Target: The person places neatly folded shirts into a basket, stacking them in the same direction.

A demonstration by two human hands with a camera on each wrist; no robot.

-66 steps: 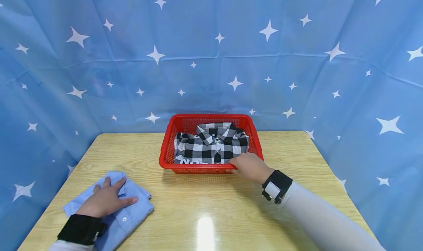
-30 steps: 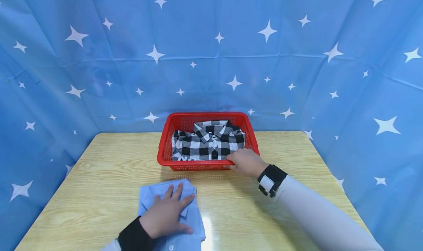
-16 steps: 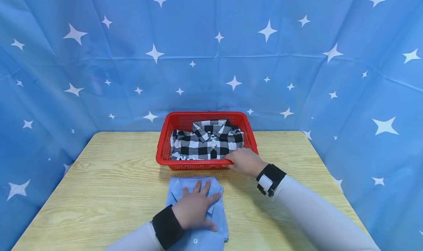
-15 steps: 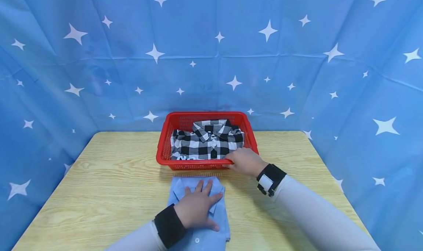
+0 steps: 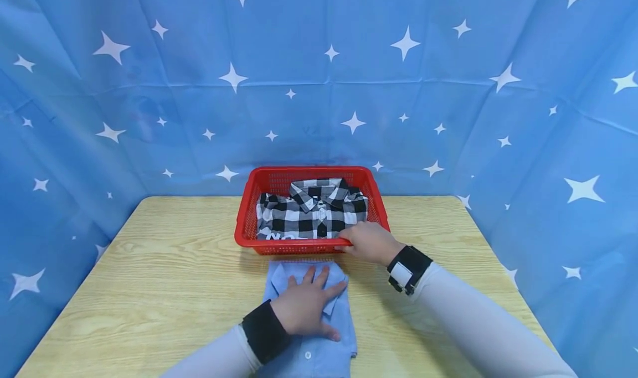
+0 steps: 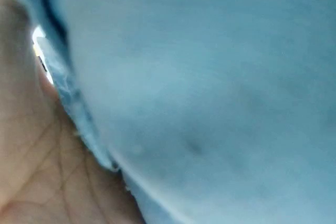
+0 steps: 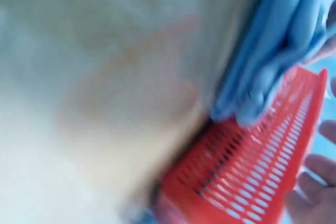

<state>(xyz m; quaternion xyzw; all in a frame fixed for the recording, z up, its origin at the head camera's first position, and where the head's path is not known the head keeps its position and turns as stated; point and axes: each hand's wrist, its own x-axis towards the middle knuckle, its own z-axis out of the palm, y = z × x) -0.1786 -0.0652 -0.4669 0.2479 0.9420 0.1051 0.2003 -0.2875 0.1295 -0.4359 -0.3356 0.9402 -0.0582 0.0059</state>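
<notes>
A folded light-blue button shirt lies on the table right in front of the red basket. My left hand rests flat on this shirt near the collar, fingers spread. Blue cloth fills most of the left wrist view, beside my palm. With my right hand I grip the basket's front rim, right of the middle. Inside the basket is a folded black-and-white checked shirt, collar toward the back. The right wrist view has the perforated basket wall with the blue shirt's folded edge close to it.
The pale wooden table extends to both sides of the basket. Behind it and along its sides hangs a blue curtain with white stars, close to the basket's back. A bulky black band sits on my right wrist.
My left hand has slid the blue shirt from the table's left side to the middle, turning it straight, up before the basket. My right hand has stayed on the rim.
</notes>
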